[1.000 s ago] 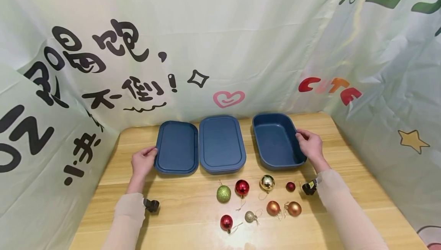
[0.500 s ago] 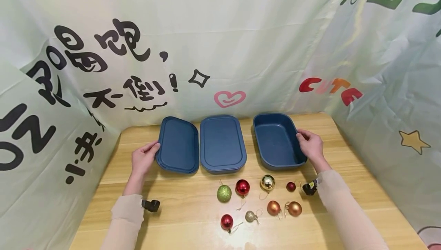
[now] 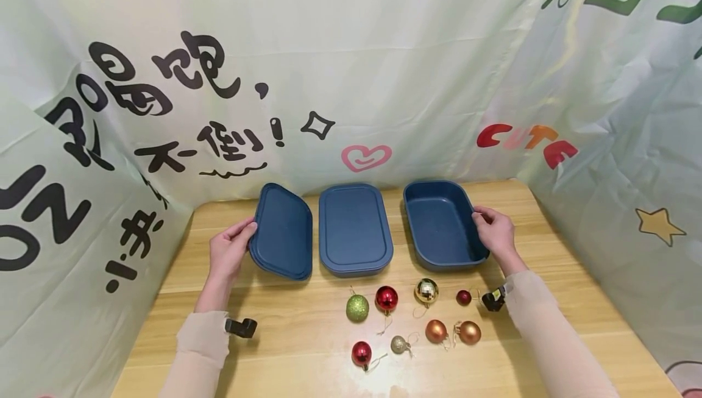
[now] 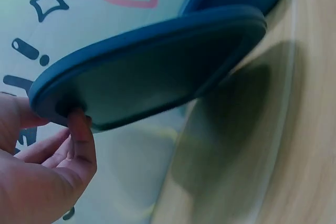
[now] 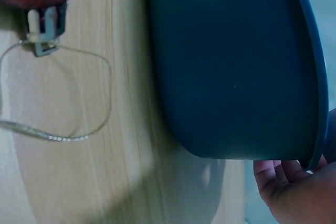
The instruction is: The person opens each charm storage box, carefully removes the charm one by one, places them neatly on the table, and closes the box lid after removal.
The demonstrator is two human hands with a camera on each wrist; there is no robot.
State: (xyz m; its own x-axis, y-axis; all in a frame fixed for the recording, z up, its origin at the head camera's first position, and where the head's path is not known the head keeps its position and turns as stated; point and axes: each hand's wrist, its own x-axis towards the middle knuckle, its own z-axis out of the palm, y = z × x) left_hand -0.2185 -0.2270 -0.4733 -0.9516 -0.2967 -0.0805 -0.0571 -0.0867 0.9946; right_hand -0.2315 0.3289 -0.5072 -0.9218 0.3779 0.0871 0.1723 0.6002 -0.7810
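My left hand point(image 3: 227, 252) pinches the left edge of a dark blue box lid point(image 3: 282, 233). The lid is tilted, its left side raised, and its rimmed underside point(image 4: 157, 77) faces the left wrist camera above a shadow on the wood. At the right, my right hand point(image 3: 495, 231) grips the right rim of an uncovered blue box point(image 3: 441, 227) that stands on the table with nothing inside. Between the two sits another blue box point(image 3: 355, 230) with its lid on.
In front of the boxes lie several Christmas baubles: green glitter point(image 3: 357, 308), red point(image 3: 386, 298), gold point(image 3: 426, 291), copper point(image 3: 436, 331), silver point(image 3: 399, 344) and a small dark red one point(image 3: 463, 297). A printed cloth point(image 3: 428, 81) hangs behind the wooden table point(image 3: 296, 337).
The lid in my left hand has gone from lying flat to tilted, its left edge lifted higher and its right edge drawn slightly left. My right hand stays on the uncovered box.
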